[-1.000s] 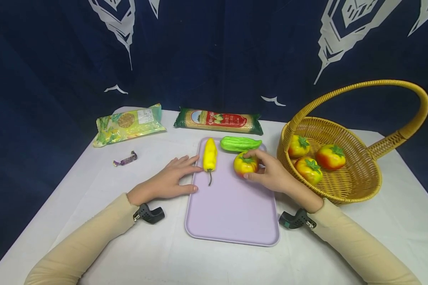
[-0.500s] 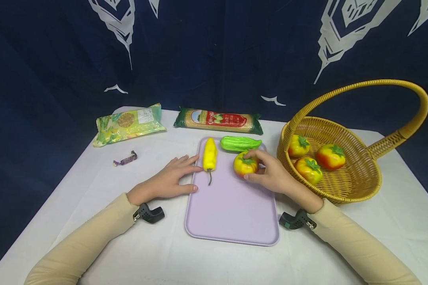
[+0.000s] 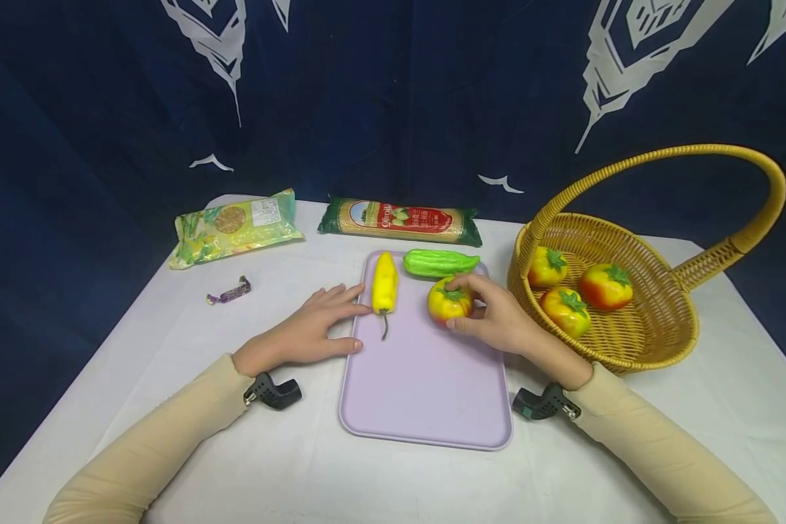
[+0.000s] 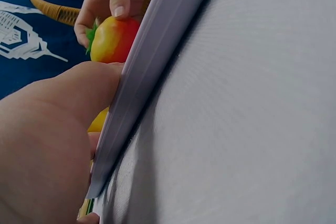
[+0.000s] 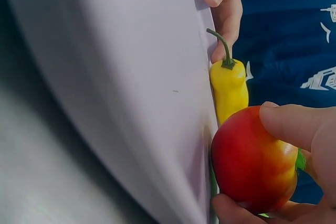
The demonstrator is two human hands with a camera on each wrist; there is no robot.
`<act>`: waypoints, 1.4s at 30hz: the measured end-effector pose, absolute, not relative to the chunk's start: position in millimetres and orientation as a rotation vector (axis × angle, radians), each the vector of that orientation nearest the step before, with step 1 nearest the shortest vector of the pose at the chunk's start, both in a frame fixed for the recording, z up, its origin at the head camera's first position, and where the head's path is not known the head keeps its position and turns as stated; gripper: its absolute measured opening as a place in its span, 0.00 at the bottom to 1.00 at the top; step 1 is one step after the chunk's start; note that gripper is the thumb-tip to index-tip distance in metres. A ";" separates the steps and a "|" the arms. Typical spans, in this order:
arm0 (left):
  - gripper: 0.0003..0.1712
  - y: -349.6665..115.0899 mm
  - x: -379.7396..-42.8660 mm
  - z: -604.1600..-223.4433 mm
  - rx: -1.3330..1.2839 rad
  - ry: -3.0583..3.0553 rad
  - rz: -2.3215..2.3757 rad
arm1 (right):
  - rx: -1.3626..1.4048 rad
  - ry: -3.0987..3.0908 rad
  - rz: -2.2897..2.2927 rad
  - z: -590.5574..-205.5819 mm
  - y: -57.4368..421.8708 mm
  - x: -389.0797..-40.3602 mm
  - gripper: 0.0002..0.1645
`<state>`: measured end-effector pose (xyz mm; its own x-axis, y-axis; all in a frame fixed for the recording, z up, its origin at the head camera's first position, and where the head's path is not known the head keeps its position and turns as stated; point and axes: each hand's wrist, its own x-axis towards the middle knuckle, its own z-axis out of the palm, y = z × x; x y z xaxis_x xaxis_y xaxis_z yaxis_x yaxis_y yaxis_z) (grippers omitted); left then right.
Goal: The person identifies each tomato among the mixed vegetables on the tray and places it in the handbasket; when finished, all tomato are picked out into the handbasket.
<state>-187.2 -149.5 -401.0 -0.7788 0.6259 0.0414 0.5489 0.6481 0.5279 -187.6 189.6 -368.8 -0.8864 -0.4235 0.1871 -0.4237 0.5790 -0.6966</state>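
My right hand (image 3: 498,319) holds a yellow-and-red tomato (image 3: 442,303) with a green leafy top, thumb on the near side and fingers over the far side. The tomato is at the upper right of a lilac tray (image 3: 426,393); the right wrist view shows its red side (image 5: 252,156). At the tray's left edge rests my left hand (image 3: 317,327), fingers spread, thumb and fingertips at the rim. A yellow pepper (image 3: 385,284) with a dark stem lies on the tray close to those fingertips. Behind the tomato lies a green ridged gourd (image 3: 440,263), along the tray's far end.
On the right, a tall-handled wicker basket (image 3: 668,331) contains three more tomatoes (image 3: 605,286). A spaghetti pack (image 3: 399,221) lies beyond the tray. Farther left are a green-yellow food bag (image 3: 236,227) and a purple wrapped candy (image 3: 231,291). A dark blue curtain (image 3: 380,94) hangs behind the table.
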 end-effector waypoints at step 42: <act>0.34 -150.2 -188.6 -403.7 0.998 2.723 0.812 | 0.866 -2.695 1.204 -302.6 255.5 -136.7 0.30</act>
<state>-188.6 -150.2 -403.7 -0.7729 0.6316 0.0609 0.5617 0.6364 0.5287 -136.7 255.5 -302.6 -0.8396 -0.4671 0.2775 -0.5183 0.5356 -0.6667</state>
